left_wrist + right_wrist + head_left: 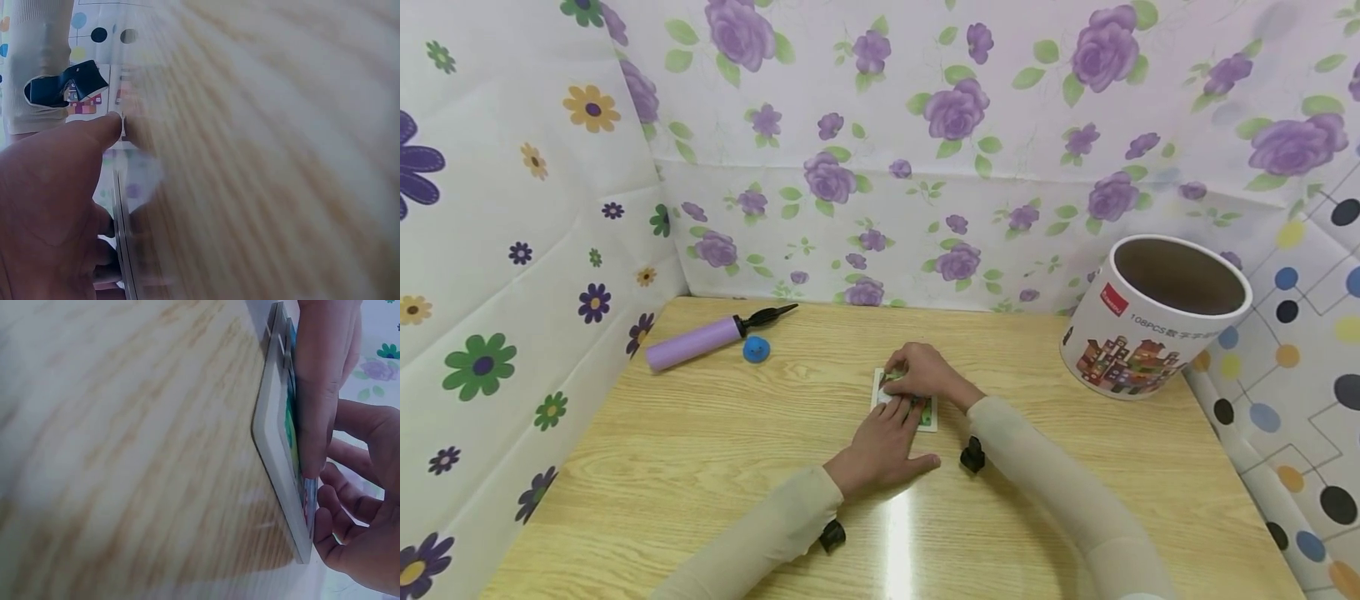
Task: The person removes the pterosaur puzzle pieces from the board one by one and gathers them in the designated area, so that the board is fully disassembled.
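A small picture board [928, 417] with a pale rim and a green printed picture lies flat on the wooden table. My left hand [880, 446] rests on its near part with the fingers stretched out and the thumb spread to the side. At the board's far left part is my right hand [921, 372], its fingers bent and the thumb close to the index finger. In the right wrist view the bent right fingers [340, 515] meet the board's face beside the straight left fingers. Whether a piece is between the right fingertips is hidden.
A purple hand pump [694, 343] with a black nozzle and a small blue toy [756, 349] lie at the back left. A large white bucket [1138, 354] with printed buildings stands at the back right. Flowered cloth [865, 192] hangs behind the table.
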Tool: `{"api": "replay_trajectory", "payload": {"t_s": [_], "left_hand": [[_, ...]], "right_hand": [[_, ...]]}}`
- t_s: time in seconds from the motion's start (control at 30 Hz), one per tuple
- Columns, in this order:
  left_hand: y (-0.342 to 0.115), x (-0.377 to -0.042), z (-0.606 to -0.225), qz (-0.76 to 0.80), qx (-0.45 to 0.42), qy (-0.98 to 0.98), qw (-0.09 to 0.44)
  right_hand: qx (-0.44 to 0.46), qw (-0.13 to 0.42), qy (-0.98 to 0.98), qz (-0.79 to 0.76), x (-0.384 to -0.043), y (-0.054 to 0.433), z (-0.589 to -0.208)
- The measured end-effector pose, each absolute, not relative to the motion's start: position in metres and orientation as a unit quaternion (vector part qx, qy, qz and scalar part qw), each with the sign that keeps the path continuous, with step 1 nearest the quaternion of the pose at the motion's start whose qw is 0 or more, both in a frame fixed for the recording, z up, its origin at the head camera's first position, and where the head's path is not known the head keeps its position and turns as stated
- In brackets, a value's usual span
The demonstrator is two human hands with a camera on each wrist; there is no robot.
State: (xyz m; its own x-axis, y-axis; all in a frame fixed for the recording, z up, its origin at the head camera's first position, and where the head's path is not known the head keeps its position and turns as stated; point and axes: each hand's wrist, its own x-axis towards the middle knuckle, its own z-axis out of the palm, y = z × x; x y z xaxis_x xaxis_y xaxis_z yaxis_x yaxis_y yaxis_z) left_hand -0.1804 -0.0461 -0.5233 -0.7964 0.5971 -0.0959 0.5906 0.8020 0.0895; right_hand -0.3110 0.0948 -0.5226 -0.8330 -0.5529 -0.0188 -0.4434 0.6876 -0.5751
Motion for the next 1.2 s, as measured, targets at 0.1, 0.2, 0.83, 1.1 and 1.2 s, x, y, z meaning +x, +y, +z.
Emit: {"api": "replay_trajectory", "payload": {"t_s": [0.1, 0.2, 0.83, 1.1, 1.2], "left_hand": [[-0.0458, -0.1805, -0.5235, 0.029, 0.313, 0.947, 0.062], [-0.0456, -0.1807, -0.5238, 0.032, 0.313, 0.947, 0.065], [-0.0472, -0.1819, -0.5222, 0.064, 0.306, 0.946, 0.083], [-0.0480, -0.1823, -0.5216, 0.079, 0.304, 0.945, 0.090], [-0.0481, -0.1821, -0.5212, 0.078, 0.305, 0.945, 0.088]], "right_hand": [[-0.269, 0.098, 0.914, -0.286, -0.3108, 0.0946, -0.5214], [-0.268, 0.098, 0.915, -0.284, -0.3104, 0.0940, -0.5208], [-0.260, 0.110, 0.903, -0.325, -0.3102, 0.0936, -0.5184], [-0.253, 0.110, 0.900, -0.337, -0.3108, 0.0951, -0.5158], [-0.261, 0.106, 0.898, -0.339, -0.3104, 0.0959, -0.5147]]}}
